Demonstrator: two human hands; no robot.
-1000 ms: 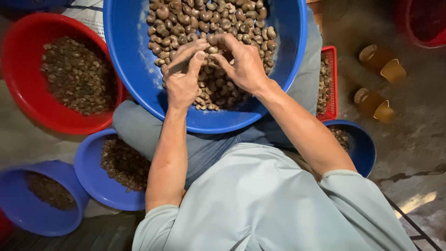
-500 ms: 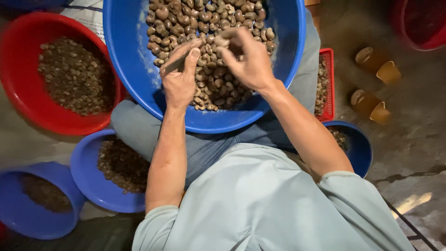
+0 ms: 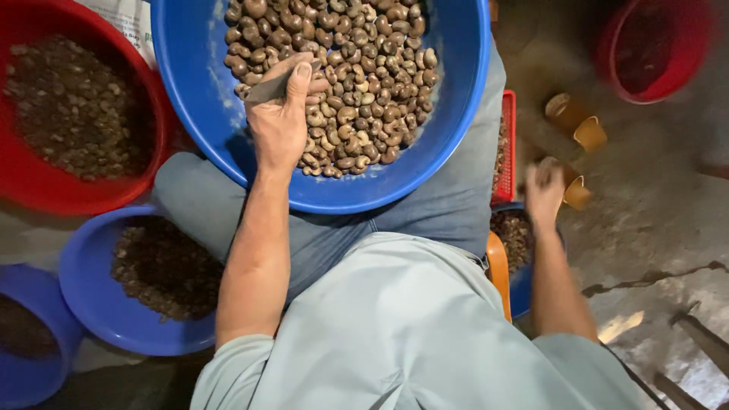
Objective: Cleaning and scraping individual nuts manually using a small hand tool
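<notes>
A single head-worn camera looks steeply down, close over the person's lap and the big blue basin [image 3: 463, 114].

Left hand [image 3: 282, 114] reaches forward, fingers curled in a grip; right hand [image 3: 544, 196] blurred, low at the side.

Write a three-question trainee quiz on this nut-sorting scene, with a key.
1. True or false: the left hand rests in the big blue basin of nuts.
2. The right hand is: A) in the basin, B) out over the small blue bowl at the right, C) on the red tub.
3. What does the left hand hold?

Key: 1 true. 2 B. 3 A thin grey blade-like tool; its exact kind is unclear.
</notes>
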